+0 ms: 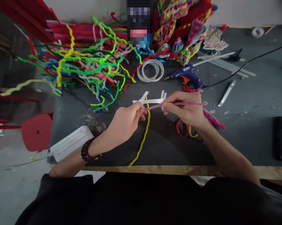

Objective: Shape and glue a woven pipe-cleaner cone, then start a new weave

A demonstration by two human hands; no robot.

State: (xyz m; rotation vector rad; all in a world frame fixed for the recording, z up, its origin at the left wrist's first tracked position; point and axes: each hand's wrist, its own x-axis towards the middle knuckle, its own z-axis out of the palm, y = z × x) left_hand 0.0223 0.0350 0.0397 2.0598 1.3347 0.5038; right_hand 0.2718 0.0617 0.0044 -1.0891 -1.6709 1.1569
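**Pink stem crossing yellow stem at the pinch point**

Left hand (126, 120) pinched shut on the upper end of the yellow pipe cleaner (143, 139). Long axis near vertical in the head view: from the pinch down toward the wooden table edge (178, 170), lower end loose on the dark mat.

Right hand (186, 109) closed on the pink pipe cleaner (178, 103), fingertips clamped around its middle. Long axis near horizontal: one end reaching left to the yellow stem's top, other end sticking out right past the knuckles.

Crossing point just below the white strip piece (152, 100), between the two hands, thumbs almost touching there. Left hand marginally nearer the crossing. Wrapped or merely touching: cannot tell.

Relative to the white strip piece: scissors (185, 131) below-right, partly under the right wrist; glue gun (186, 75) above-right; white rings (151, 70) directly above; loose pile of coloured pipe cleaners (84, 65) above-left.
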